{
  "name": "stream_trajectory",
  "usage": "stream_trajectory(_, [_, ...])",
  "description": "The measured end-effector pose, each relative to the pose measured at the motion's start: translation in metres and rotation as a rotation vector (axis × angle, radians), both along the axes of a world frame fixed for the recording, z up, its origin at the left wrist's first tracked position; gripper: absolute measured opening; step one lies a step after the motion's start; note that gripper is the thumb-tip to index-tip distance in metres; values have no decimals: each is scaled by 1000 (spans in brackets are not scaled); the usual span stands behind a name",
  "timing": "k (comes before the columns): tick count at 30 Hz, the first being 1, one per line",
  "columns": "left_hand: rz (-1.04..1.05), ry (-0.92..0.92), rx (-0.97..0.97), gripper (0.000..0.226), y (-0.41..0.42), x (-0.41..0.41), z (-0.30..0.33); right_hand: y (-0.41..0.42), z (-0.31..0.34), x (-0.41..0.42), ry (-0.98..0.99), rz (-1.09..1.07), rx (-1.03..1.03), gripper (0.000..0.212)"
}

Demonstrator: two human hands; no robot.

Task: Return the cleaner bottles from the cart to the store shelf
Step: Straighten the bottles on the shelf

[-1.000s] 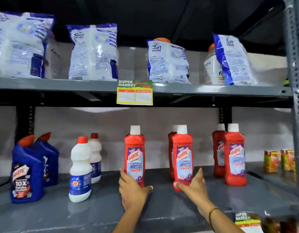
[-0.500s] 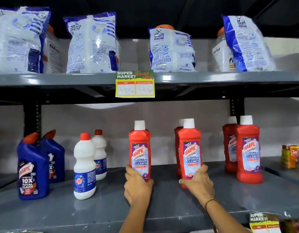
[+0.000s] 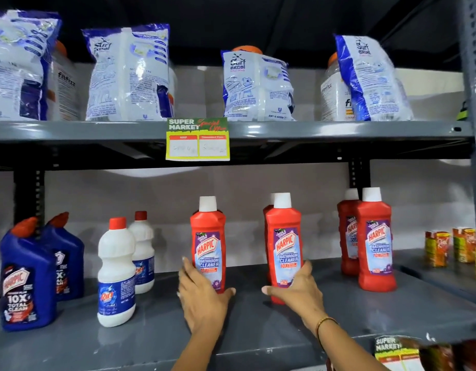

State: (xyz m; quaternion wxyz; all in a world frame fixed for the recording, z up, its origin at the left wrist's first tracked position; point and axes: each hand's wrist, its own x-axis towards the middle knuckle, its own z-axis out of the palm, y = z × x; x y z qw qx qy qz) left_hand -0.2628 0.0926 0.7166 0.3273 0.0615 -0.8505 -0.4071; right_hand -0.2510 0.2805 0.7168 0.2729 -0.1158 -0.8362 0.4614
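Now our left hand (image 3: 202, 298) cups the base of one red plastic Harpic bottle (image 3: 208, 243) at frame centre, our right hand (image 3: 296, 289) another (image 3: 283, 245); both bottles have settled upright on the grey metal shelf (image 3: 258, 330), awaiting release.

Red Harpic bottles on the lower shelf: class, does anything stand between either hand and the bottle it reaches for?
Nothing visible: the left hand and right hand each already touch a red Harpic bottle.
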Motion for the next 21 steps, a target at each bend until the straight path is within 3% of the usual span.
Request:
stream_trajectory(3, [-33, 300, -238, 118, 18, 8, 7, 25, 20, 13, 61, -16, 12, 125])
stream_trajectory(5, [-174, 434, -295, 108, 46, 18, 13, 49, 35, 22, 162, -53, 44, 110])
stream_trajectory(9, [-501, 486, -225, 84, 139, 43, 23, 114, 47, 37, 418, -186, 20, 73])
stream_trajectory(12, [-694, 306, -207, 71, 202, 43, 18, 167, 36, 42, 414, -296, 19, 56])
stream_trajectory(16, [-808, -128, -267, 67, 259, 17, 2, 233, -1, 43, 105, -199, 30, 56])
stream_trajectory(19, [-757, -353, -528, 68, 283, 3, -11, 263, -19, 44, -31, -86, 164, 49])
stream_trajectory(21, [-715, -370, -626, 71, 292, 1, -13, 275, -20, 41, -8, -48, 186, 43])
